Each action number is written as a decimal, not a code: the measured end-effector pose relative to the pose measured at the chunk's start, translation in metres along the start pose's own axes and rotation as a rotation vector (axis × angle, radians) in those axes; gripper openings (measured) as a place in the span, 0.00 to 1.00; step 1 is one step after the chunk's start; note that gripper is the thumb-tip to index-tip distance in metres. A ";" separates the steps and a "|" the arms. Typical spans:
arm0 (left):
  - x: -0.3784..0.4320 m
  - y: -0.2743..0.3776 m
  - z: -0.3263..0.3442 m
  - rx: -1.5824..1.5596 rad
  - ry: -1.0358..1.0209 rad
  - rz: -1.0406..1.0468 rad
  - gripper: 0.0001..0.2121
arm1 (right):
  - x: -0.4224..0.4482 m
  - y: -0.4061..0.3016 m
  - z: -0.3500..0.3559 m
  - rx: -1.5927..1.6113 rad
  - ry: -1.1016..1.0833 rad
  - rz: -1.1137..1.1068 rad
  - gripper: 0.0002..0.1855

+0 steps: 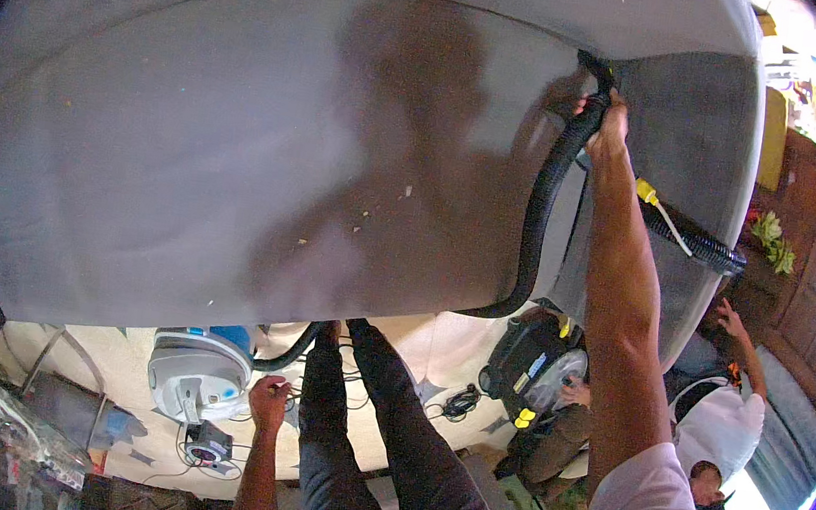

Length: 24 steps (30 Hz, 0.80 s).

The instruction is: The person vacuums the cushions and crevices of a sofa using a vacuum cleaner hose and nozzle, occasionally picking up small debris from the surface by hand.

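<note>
My right hand (608, 123) grips the black end of a vacuum hose (538, 209) where the seat of a grey upholstered sofa (203, 133) meets its back and armrest. The nozzle (597, 69) points into that corner. From my hand the hose curves down over the seat and passes its front edge. My left hand (268, 399) hangs low in front of the sofa, fingers curled, close to a grey and blue vacuum cleaner (202, 375); whether it holds something is unclear. A few light crumbs (363, 214) and my shadow lie on the seat.
A ribbed black hose (696, 242) and a yellow plug (645, 191) with a white cord lie by the armrest (684, 120). Another person's hand touches a black machine (531, 367) with yellow latches. Cables (461, 403) trail over the floor. Someone in white is at right.
</note>
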State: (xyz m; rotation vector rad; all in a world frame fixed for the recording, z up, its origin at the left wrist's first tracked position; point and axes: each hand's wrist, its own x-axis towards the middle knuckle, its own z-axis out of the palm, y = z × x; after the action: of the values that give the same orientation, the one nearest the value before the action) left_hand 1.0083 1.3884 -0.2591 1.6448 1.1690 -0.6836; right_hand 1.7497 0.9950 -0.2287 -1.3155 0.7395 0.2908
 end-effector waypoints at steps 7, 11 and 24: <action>-0.051 0.039 0.028 0.242 0.027 0.165 0.05 | -0.059 0.049 0.057 0.104 -0.025 -0.005 0.23; -0.079 0.057 0.036 0.263 0.106 0.095 0.05 | -0.100 0.092 0.105 -0.030 -0.017 -0.073 0.23; -0.132 0.089 0.073 0.323 0.229 0.305 0.10 | -0.181 0.025 0.069 -0.677 -0.294 0.038 0.22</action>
State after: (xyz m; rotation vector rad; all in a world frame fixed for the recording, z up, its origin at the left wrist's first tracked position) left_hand 1.0464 1.2650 -0.1407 2.1664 0.9670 -0.5164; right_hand 1.6231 1.1043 -0.1280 -1.8408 0.4220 0.7963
